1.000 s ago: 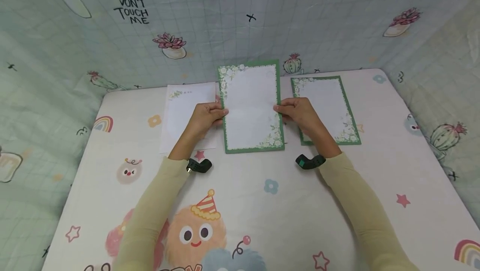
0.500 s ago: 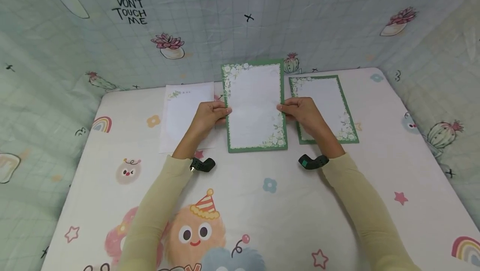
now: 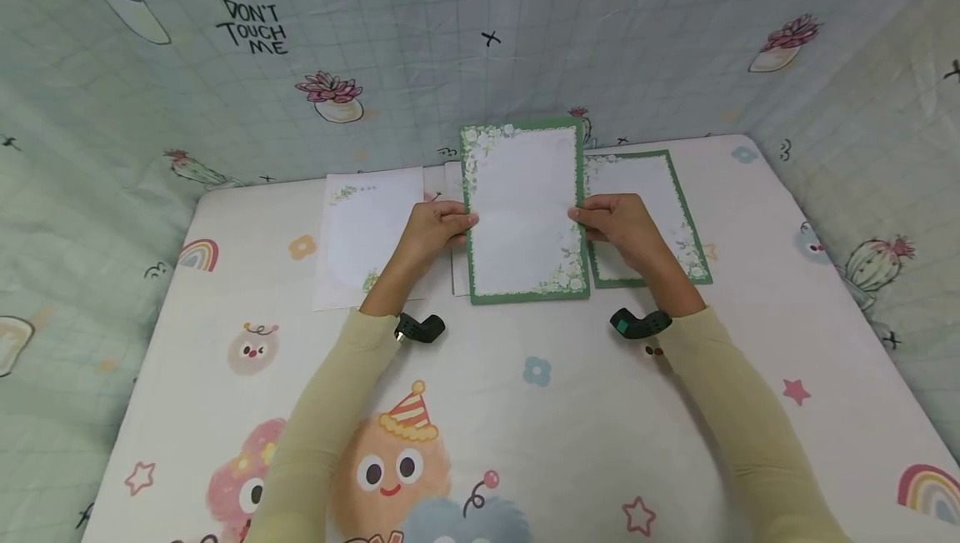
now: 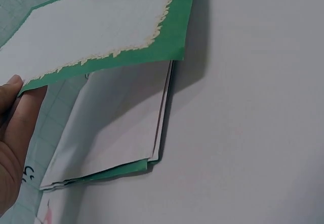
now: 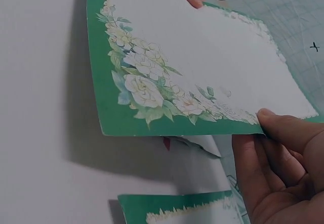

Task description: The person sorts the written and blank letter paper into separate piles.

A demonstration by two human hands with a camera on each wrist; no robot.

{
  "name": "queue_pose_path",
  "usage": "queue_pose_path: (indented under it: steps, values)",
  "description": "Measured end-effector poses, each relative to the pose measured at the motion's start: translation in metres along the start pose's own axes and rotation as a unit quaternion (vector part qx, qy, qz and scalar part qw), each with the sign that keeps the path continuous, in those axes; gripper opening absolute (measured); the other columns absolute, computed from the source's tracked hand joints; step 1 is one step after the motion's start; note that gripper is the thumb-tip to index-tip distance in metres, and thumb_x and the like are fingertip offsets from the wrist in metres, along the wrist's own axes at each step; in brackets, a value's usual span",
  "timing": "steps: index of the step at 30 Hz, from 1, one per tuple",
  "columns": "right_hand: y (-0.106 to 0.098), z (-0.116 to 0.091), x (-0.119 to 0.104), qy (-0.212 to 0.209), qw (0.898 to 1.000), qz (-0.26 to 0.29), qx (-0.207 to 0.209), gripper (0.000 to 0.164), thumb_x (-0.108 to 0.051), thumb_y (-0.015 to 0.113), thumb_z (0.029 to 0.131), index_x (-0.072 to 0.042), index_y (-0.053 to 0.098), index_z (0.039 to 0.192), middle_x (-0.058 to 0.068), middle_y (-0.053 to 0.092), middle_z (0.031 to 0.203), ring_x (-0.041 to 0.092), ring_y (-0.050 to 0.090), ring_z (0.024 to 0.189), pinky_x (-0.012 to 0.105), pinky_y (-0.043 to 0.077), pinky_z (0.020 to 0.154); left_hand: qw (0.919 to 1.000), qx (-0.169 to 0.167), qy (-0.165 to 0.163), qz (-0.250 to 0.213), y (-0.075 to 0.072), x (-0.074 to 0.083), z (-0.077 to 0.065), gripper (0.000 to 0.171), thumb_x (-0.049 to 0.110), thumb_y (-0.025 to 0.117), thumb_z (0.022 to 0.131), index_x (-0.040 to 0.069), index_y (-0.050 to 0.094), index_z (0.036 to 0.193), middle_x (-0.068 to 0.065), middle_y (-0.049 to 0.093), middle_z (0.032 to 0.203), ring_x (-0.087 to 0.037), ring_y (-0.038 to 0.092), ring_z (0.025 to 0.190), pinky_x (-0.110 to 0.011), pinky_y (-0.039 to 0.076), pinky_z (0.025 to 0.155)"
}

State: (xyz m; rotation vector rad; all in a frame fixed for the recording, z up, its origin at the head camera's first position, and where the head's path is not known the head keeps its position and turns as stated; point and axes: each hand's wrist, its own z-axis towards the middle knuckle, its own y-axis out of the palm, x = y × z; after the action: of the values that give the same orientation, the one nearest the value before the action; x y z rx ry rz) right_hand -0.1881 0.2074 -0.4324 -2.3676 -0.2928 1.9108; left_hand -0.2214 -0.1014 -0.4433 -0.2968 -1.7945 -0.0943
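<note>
Both hands hold up a sheet of stationery paper (image 3: 525, 213) with a green border and white flowers in its corners. My left hand (image 3: 432, 230) pinches its left edge between thumb and fingers, and my right hand (image 3: 618, 226) grips the right edge the same way. In the left wrist view the sheet hovers over a small stack of papers (image 4: 116, 128), whose lower edge shows some green. To the left lies a white sheet (image 3: 367, 234) with small floral prints, partly behind my left wrist. Another green-bordered sheet (image 3: 633, 180) lies at the right, partly covered by my right hand.
The tabletop (image 3: 570, 426) has a white cloth printed with cartoon figures, stars and rainbows. A patterned curtain (image 3: 420, 51) rises right behind the papers and along both sides. Dark devices (image 3: 420, 328) are strapped at both wrists.
Both hands have carried the held sheet to the right. It now overlaps the right-hand sheet's left edge, and the left edge of the papers beneath has come into view.
</note>
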Motion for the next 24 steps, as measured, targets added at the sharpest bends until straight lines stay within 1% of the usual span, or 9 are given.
queue_pose_path:
  steps: [3, 7, 9, 13, 17, 21, 24]
  values:
    - [-0.004, -0.001, 0.0, -0.002, 1.0, -0.007, 0.004, 0.037, -0.025, 0.074, 0.096, 0.007, 0.068, 0.114, 0.0, 0.067, 0.102, 0.009, 0.067, 0.092, 0.021, 0.059, 0.079, 1.0, -0.006, 0.004, 0.005, 0.004, 0.002, 0.001, 0.029, 0.011, 0.071, 0.098, -0.006, 0.069, 0.121, -0.017, 0.071, 0.12, -0.009, 0.067, 0.087, -0.02, 0.059, 0.074]
    - [-0.01, -0.003, 0.002, 0.007, 1.0, -0.023, 0.01, 0.042, -0.028, 0.074, 0.096, 0.007, 0.067, 0.118, 0.003, 0.065, 0.11, 0.008, 0.066, 0.096, 0.021, 0.059, 0.082, 0.9999, -0.014, 0.006, 0.006, 0.01, 0.005, 0.002, 0.032, 0.012, 0.071, 0.098, -0.004, 0.068, 0.125, -0.017, 0.07, 0.125, -0.013, 0.068, 0.098, -0.025, 0.06, 0.08]
    - [-0.014, -0.003, 0.003, 0.008, 1.0, -0.023, 0.017, 0.041, -0.028, 0.075, 0.096, 0.006, 0.068, 0.117, 0.004, 0.066, 0.11, 0.009, 0.066, 0.095, 0.022, 0.059, 0.082, 0.9997, -0.019, 0.009, 0.008, 0.014, 0.006, 0.002, 0.032, 0.012, 0.071, 0.098, -0.004, 0.068, 0.126, -0.017, 0.07, 0.125, -0.015, 0.069, 0.1, -0.027, 0.061, 0.082]
    - [-0.022, -0.006, 0.003, 0.006, 0.999, -0.021, 0.023, 0.038, -0.028, 0.074, 0.096, 0.005, 0.068, 0.114, 0.004, 0.067, 0.11, 0.009, 0.066, 0.095, 0.022, 0.059, 0.082, 0.9996, -0.023, 0.014, -0.001, 0.023, 0.009, 0.003, 0.03, 0.012, 0.071, 0.098, -0.004, 0.068, 0.123, -0.016, 0.071, 0.122, -0.013, 0.069, 0.095, -0.028, 0.061, 0.082]
    - [-0.028, -0.008, 0.002, 0.003, 0.999, -0.024, 0.026, 0.035, -0.029, 0.075, 0.096, 0.002, 0.07, 0.112, 0.002, 0.067, 0.109, 0.008, 0.066, 0.095, 0.022, 0.059, 0.082, 0.9995, -0.023, 0.011, -0.018, 0.029, 0.008, 0.005, 0.028, 0.009, 0.07, 0.097, -0.006, 0.068, 0.121, -0.016, 0.072, 0.119, -0.01, 0.069, 0.088, -0.028, 0.061, 0.081]
    - [-0.033, -0.011, 0.002, 0.004, 0.999, -0.042, 0.03, 0.037, -0.031, 0.074, 0.096, 0.002, 0.069, 0.114, 0.002, 0.067, 0.109, 0.007, 0.067, 0.094, 0.021, 0.059, 0.082, 0.9992, -0.025, 0.013, -0.028, 0.035, 0.007, 0.007, 0.024, 0.008, 0.071, 0.097, -0.008, 0.069, 0.116, -0.016, 0.074, 0.113, -0.01, 0.068, 0.083, -0.024, 0.061, 0.076]
    - [-0.037, -0.013, 0.003, 0.012, 0.998, -0.054, 0.033, 0.039, -0.031, 0.075, 0.095, 0.002, 0.069, 0.115, 0.001, 0.067, 0.107, 0.006, 0.067, 0.091, 0.02, 0.059, 0.08, 0.9992, -0.025, 0.015, -0.029, 0.04, 0.006, 0.008, 0.023, 0.008, 0.072, 0.096, -0.008, 0.07, 0.113, -0.012, 0.075, 0.107, -0.009, 0.067, 0.08, -0.022, 0.06, 0.072]
